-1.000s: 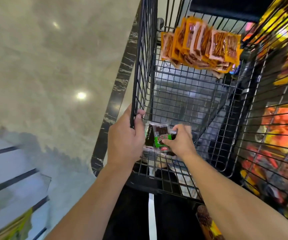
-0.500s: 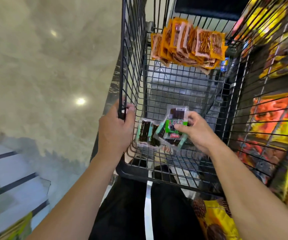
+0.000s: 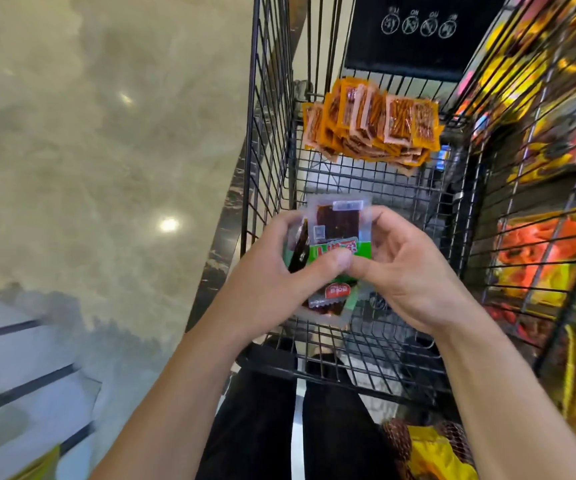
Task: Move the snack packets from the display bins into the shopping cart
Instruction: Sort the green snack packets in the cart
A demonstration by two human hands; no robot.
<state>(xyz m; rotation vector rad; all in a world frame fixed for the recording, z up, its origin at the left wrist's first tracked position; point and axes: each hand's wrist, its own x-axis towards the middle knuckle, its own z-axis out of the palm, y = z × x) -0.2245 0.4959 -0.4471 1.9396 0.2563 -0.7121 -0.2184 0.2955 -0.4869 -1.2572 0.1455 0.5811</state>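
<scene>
Here, a small bunch of clear plastic snack packets with green bands (image 3: 335, 226) is held over the near end of the black wire shopping cart (image 3: 257, 140). It is grasped by both hands: the left hand (image 3: 272, 271) is curled round its left side, thumb pressed on the green band, and its right edge is pinched by the right hand (image 3: 408, 271). The bunch is best squared up, lowered close to the wire floor and released flat, so that nothing is caught on the rim. At the far end a heap of flat orange snack packets (image 3: 373, 129) is seen lying in the cart.
</scene>
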